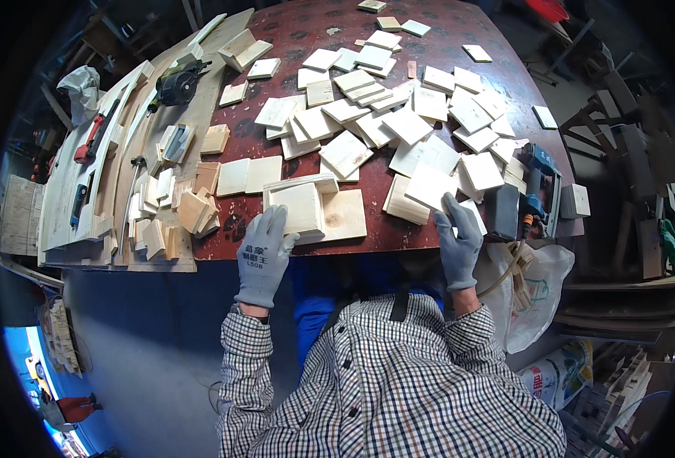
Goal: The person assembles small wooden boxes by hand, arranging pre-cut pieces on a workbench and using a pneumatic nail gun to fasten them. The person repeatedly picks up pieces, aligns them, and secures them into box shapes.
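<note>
My left hand [264, 256], in a grey work glove, rests at the near table edge with its fingers spread, touching the corner of a shallow open wooden box [299, 204]. A flat pale wooden square [345, 215] lies just right of the box. My right hand [459, 240], also gloved, lies over a small white-faced wooden panel [471, 214] at the table edge, fingers on it. A heap of many similar square wooden panels [398, 126] covers the dark red tabletop [307, 30] beyond both hands.
A blue power tool [534, 191] lies at the right table edge beside a dark block [503, 211]. Left of the table, long boards [85, 191] hold small wooden blocks, a black power tool [177, 84] and a red-handled tool [87, 141]. A white plastic bag [532, 290] hangs at the right.
</note>
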Demonstrator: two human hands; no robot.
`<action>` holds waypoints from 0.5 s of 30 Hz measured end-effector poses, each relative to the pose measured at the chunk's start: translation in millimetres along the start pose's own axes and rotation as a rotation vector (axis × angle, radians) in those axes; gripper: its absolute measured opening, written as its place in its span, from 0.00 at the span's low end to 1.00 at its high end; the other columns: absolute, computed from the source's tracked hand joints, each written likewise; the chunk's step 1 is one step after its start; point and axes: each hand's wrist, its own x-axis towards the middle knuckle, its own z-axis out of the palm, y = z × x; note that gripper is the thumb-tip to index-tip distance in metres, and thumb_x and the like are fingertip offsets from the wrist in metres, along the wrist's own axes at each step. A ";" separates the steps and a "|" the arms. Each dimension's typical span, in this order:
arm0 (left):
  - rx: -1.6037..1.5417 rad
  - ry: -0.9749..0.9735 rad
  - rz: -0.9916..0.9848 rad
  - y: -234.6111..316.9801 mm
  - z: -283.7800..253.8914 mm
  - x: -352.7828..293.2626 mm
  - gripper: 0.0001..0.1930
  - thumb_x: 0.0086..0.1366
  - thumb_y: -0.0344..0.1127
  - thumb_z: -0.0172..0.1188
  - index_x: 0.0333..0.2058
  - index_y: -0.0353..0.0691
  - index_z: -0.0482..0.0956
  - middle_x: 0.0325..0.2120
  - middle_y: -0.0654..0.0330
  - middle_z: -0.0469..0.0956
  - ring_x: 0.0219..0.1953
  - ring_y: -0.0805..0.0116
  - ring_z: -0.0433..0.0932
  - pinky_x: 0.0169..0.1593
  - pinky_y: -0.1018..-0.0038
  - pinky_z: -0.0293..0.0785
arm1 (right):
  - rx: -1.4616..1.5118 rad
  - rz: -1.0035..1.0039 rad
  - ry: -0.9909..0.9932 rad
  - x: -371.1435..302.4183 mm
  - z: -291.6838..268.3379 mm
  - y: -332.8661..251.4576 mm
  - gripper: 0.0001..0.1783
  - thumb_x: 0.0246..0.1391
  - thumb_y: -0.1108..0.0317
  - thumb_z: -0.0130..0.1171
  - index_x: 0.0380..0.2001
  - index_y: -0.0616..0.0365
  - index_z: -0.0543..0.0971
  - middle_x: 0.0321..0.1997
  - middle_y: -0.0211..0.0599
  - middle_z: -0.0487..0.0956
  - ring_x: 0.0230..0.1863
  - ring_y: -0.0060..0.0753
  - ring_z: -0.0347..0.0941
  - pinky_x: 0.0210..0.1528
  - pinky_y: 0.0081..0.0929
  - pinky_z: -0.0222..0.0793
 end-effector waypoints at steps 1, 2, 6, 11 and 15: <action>-0.022 -0.026 -0.015 0.1 -6.3 0.6 0.29 0.68 0.42 0.66 0.65 0.42 0.74 0.61 0.54 0.77 0.59 0.51 0.77 0.61 0.60 0.77 | -0.020 0.019 -0.015 3.5 -0.9 1.2 0.22 0.61 0.65 0.70 0.57 0.58 0.84 0.45 0.43 0.85 0.46 0.43 0.81 0.52 0.35 0.76; -0.005 -0.058 -0.008 -2.5 -8.8 1.2 0.29 0.67 0.41 0.67 0.65 0.42 0.74 0.61 0.55 0.76 0.58 0.52 0.77 0.61 0.60 0.77 | -0.045 0.006 -0.017 6.9 -0.3 4.7 0.21 0.61 0.65 0.70 0.57 0.58 0.84 0.44 0.43 0.84 0.45 0.42 0.80 0.51 0.36 0.75; -0.047 -0.072 -0.016 -5.2 -9.0 2.4 0.27 0.64 0.36 0.68 0.62 0.43 0.78 0.60 0.57 0.78 0.58 0.54 0.78 0.61 0.62 0.77 | -0.109 -0.056 -0.023 19.1 -1.9 9.1 0.20 0.62 0.64 0.69 0.55 0.59 0.84 0.41 0.41 0.84 0.42 0.41 0.79 0.49 0.36 0.74; -0.219 -0.053 -0.037 -11.0 -19.1 4.0 0.20 0.70 0.36 0.66 0.59 0.41 0.82 0.58 0.56 0.81 0.59 0.53 0.80 0.62 0.63 0.77 | 0.106 0.016 -0.044 24.4 3.2 -19.7 0.19 0.64 0.65 0.68 0.56 0.58 0.84 0.38 0.40 0.84 0.39 0.38 0.80 0.46 0.34 0.75; -0.375 0.130 -0.076 -12.8 -22.1 6.3 0.19 0.74 0.35 0.63 0.60 0.37 0.81 0.57 0.53 0.82 0.58 0.56 0.82 0.60 0.67 0.79 | 0.076 -0.260 -0.169 19.9 23.2 -61.4 0.21 0.60 0.62 0.71 0.56 0.52 0.85 0.38 0.35 0.84 0.39 0.37 0.80 0.45 0.34 0.74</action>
